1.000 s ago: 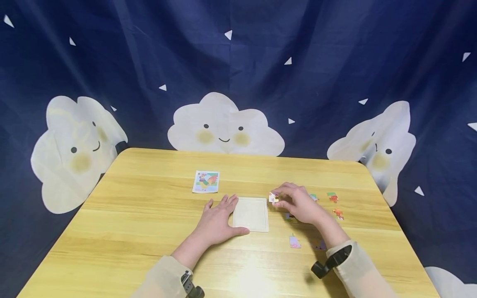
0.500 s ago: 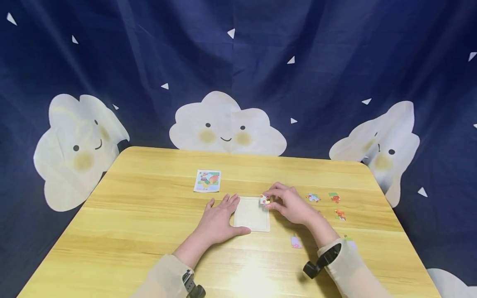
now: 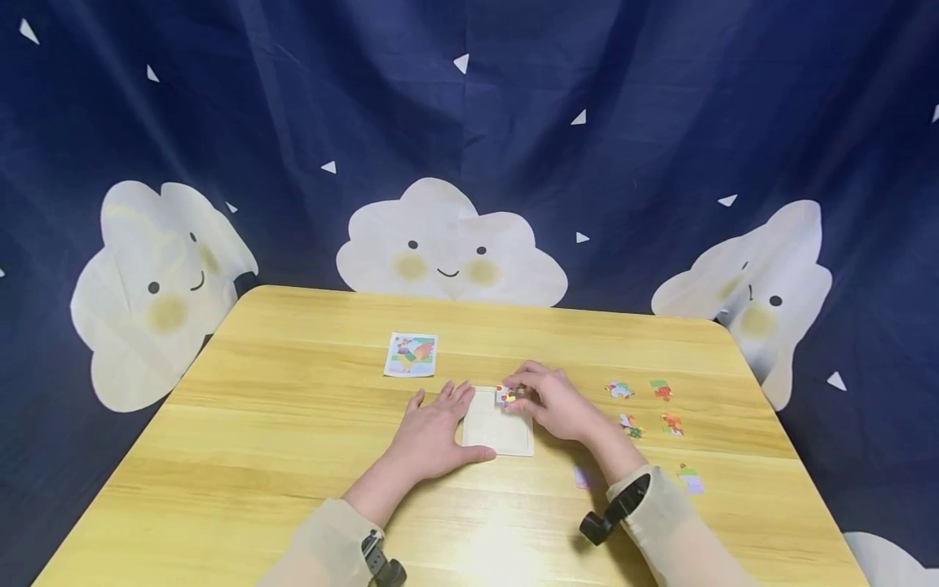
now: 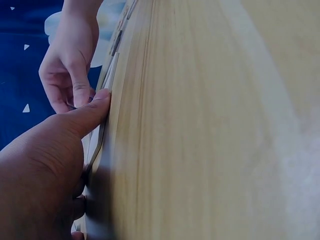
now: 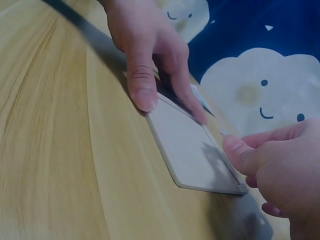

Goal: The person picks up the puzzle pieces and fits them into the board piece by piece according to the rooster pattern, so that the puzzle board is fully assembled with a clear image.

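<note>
A shallow white puzzle tray lies on the wooden table between the two hands. My left hand rests at its left side, fingers stretched out along that edge. The left thumb touches the tray's near edge. Over the tray's far part, my right hand pinches a colourful jigsaw piece between thumb and fingers. In the right wrist view that piece is almost wholly hidden behind the fingertips, and the hand's shadow falls on the bare tray floor.
Several loose jigsaw pieces lie right of the tray, among them a red and green one and an orange one. A pink-purple piece is partly covered by the right forearm. A picture card lies behind the left hand.
The right hand has carried the jigsaw piece leftward from beside the tray to over its far part. Loose pieces once behind the right arm now show. The left hand stays at the tray.
</note>
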### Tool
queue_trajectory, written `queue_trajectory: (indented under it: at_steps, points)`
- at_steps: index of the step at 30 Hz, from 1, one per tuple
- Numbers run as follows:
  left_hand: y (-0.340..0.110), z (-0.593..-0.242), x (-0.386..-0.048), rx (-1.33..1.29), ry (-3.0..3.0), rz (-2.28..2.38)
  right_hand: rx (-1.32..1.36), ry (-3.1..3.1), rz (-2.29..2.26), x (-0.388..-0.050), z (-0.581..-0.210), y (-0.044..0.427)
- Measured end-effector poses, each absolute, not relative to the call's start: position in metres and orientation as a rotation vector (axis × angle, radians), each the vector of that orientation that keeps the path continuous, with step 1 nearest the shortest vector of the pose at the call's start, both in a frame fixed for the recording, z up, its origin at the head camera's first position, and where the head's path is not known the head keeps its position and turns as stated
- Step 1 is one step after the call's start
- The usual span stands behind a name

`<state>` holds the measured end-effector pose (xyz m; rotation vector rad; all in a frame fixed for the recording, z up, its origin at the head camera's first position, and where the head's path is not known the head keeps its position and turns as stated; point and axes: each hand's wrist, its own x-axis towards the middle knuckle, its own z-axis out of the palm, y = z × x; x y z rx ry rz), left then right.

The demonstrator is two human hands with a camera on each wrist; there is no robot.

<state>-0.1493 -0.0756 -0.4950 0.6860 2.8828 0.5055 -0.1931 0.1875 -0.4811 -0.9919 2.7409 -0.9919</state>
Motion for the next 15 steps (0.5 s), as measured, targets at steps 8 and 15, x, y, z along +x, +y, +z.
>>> queue_trajectory:
  at_steps: [8,15]
  points:
    - [-0.075,-0.497,-0.15,0.677,2.879,0.514,-1.032,2.753,-0.989,-0.195,-0.489,0.175]
    - [-0.076,-0.498,-0.15,0.678,2.885,0.535,-1.021,2.766,-0.982,-0.195,-0.492,0.166]
